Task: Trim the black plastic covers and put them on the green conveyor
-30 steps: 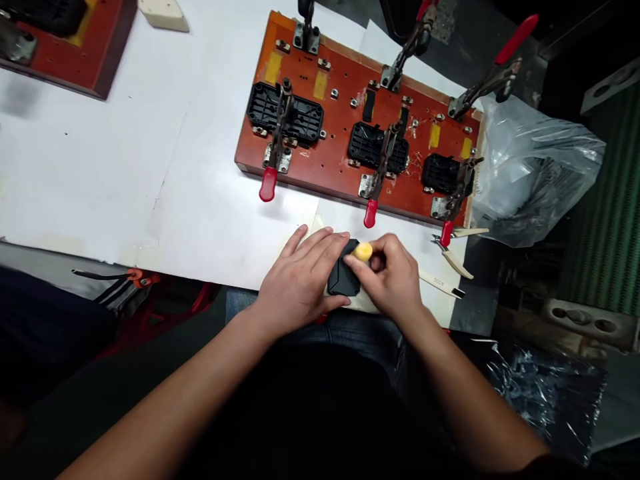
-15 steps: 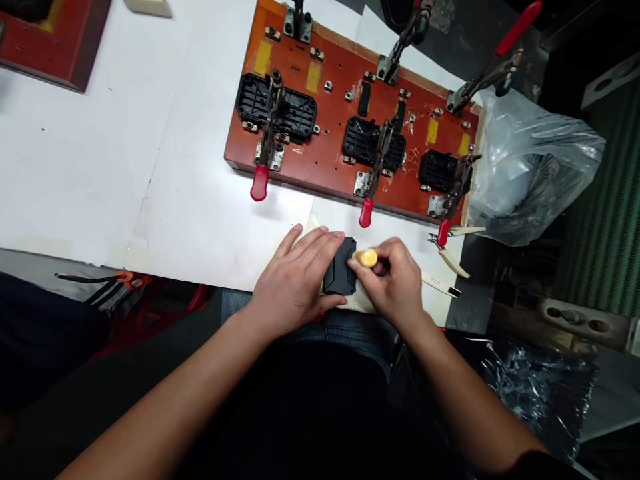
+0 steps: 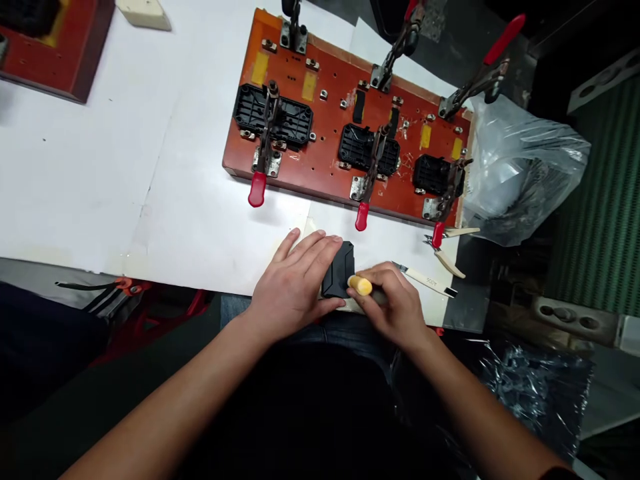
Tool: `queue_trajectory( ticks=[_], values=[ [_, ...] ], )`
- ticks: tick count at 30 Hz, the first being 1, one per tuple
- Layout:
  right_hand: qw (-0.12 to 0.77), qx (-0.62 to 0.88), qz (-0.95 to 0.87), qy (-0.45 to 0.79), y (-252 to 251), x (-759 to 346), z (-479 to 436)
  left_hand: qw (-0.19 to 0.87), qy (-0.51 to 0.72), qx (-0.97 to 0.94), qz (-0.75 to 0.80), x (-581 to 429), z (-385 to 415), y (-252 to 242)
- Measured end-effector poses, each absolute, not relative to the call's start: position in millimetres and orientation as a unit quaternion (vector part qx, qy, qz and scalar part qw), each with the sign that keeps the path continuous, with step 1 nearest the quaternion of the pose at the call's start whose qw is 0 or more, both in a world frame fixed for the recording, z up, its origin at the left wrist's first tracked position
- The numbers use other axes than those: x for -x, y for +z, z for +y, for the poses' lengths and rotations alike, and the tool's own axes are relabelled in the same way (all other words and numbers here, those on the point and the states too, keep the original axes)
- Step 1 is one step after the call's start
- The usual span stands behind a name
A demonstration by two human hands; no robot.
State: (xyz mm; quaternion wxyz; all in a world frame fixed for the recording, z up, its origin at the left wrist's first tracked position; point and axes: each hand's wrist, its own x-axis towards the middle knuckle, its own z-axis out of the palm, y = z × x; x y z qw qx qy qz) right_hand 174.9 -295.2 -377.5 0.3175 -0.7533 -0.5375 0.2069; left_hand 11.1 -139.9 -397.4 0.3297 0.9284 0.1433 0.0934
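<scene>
A small black plastic cover point(image 3: 339, 270) lies at the table's near edge, on a pale pad. My left hand point(image 3: 295, 277) holds it from the left, fingers stretched along its upper side and the thumb at its lower edge. In my right hand point(image 3: 395, 300) is a yellow-handled tool point(image 3: 361, 285), gripped with the round end towards me. Its working tip is hidden, down by the cover's lower right edge. A flat white-handled tool marked with print point(image 3: 425, 279) rests just right of that hand, and cream-handled nippers point(image 3: 447, 253) lie farther right.
Beyond my hands stands a red-brown fixture board point(image 3: 325, 160) with red-handled toggle clamps point(image 3: 257, 189) over several black parts point(image 3: 295, 121). To its right is a clear plastic bag point(image 3: 525, 167). Another red-brown board point(image 3: 80, 73) and a cream block point(image 3: 145, 13) are at the far left.
My right hand has moved the yellow-handled tool down along the cover's right edge, towards me. The left hand stays on the cover. The white-handled tool shows more fully.
</scene>
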Motion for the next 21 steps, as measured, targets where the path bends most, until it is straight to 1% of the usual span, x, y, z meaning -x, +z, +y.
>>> queue_trajectory(
  ticks=[5,10,16,21],
  values=[
    [0.339,0.763,-0.535,0.127,-383.4,-182.6,-283.7,0.327,0.107,-0.928,0.144,-11.3,-140.6,-396.4],
    [0.312,0.761,-0.536,0.189,-376.4,-171.7,-304.7,0.331,0.108,-0.928,0.135,-10.0,-140.9,-396.0],
    [0.309,0.705,-0.613,0.177,-374.1,-174.5,-300.3,0.329,0.121,-0.926,0.141,-10.2,-142.5,-397.3],
    [0.276,0.682,-0.643,0.211,-368.8,-182.7,-304.2,0.328,0.118,-0.928,0.135,-9.5,-143.8,-394.7]
  ],
)
